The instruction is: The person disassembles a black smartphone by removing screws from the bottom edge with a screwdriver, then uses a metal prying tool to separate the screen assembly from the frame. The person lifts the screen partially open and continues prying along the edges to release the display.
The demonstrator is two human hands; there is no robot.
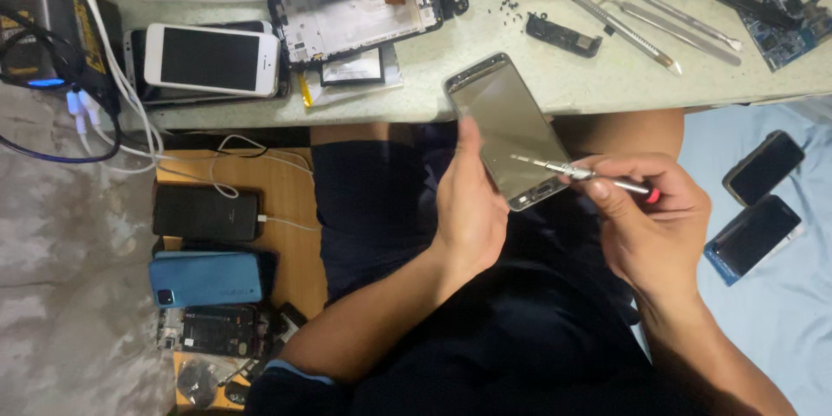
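My left hand grips a silver-framed phone by its left edge, holding it tilted above my lap. The phone's dark glossy face is turned up. In my right hand is a thin metal screwdriver with a red end. Its tip rests over the phone's lower right part. Both hands hover just in front of the pale worktable edge.
On the table lie a white phone, an opened phone frame, metal pry tools, small screws and a circuit board. A wooden board at left holds several phones and cables. Two dark phones lie on blue cloth at right.
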